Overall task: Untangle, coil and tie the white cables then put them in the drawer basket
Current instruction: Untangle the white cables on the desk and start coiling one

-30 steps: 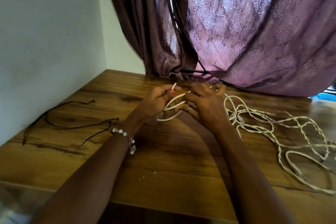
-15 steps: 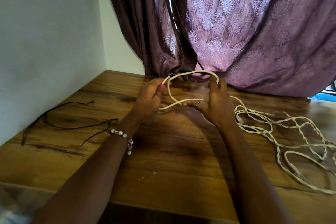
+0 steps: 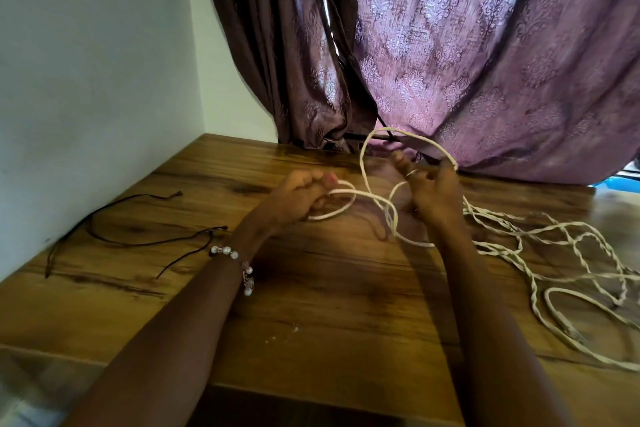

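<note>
head view, left hand [image 3: 294, 198] gripping white cable [image 3: 377, 199], right hand [image 3: 433, 191] pinching its raised loop, wooden table [image 3: 311, 305]

Your view is dim and warm, lit by daylight glowing through the curtain [image 3: 485, 62] beyond the table's [image 3: 329, 305] far edge. Your forearms throw soft shadows toward its near edge. The right hand [image 3: 433, 191] is motion-blurred, and wide-angle distortion bends the frame's edges.

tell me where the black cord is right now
In the head view, the black cord lies loose on the table's left side near the wall, left of the left hand.
</note>
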Demonstrator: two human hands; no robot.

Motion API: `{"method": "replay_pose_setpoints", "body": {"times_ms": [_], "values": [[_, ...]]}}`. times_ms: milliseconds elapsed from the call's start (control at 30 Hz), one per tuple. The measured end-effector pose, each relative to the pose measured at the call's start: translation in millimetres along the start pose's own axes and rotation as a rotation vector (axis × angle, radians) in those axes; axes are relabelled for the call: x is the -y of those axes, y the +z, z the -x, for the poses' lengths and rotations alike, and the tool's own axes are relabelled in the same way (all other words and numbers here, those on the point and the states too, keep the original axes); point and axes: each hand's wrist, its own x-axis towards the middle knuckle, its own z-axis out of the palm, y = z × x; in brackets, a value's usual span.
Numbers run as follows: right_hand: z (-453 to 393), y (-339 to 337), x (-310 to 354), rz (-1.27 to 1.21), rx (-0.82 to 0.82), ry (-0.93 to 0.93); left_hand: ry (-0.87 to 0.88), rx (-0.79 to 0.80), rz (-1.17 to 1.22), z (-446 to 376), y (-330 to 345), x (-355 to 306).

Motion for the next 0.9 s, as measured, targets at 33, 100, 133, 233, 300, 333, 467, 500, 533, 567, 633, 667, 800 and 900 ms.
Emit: {"method": "replay_pose_setpoints", "body": {"times_ms": [33, 100, 133, 233, 300, 333, 467, 500, 533, 567, 633, 667, 800, 900], "values": [[-3, -4, -2, -0.091, -0.060, 0.042, -0.034, 0.002, 0.132, 0, -4, -1], [-17, -14, -13, -0.198, -0.200, 0.154, -0.068, 0.039, 0.408, -1, -18, -2], [-20, -18, -17, -0.212, -0.255, 0.201, -0.080, 0.052, 0.504, -2, -24, -2], [-25, -23, -32, 0.296, -0.278, 0.181, -0.132, -0.046, 0.508, -6, -32, 6], [-13, -19, -29, 0.648, -0.290, 0.024, -0.188, -0.136, 0.443, -8, -28, 12], [-8, -17, -21, 0.720, -0.336, -0.106, -0.216, -0.162, 0.443, -9, -26, 12], [5, -2, 3, 0.562, -0.172, -0.908, -0.242, -0.155, 0.503, -9, -23, 6], [7, 6, 3, 0.476, -0.034, -0.973, -0.237, -0.138, 0.510, -9, -22, 4], [11, 16, 3, 0.399, 0.096, -0.978, -0.233, -0.118, 0.517, -9, -22, 4], [16, 25, 4, 0.366, 0.178, -0.930, -0.232, -0.094, 0.529, -9, -22, 4], [23, 38, -3, 0.357, 0.263, -0.825, -0.237, -0.048, 0.574, -8, -23, 4], [25, 42, -7, 0.349, 0.282, -0.795, -0.240, -0.030, 0.607, -8, -24, 4], [24, 35, -19, 0.248, 0.373, -0.630, -0.214, -0.024, 0.814, -7, -25, 2], [27, 37, -23, 0.493, 0.385, -0.609, -0.135, -0.064, 1.014, -7, -26, 1]]}}
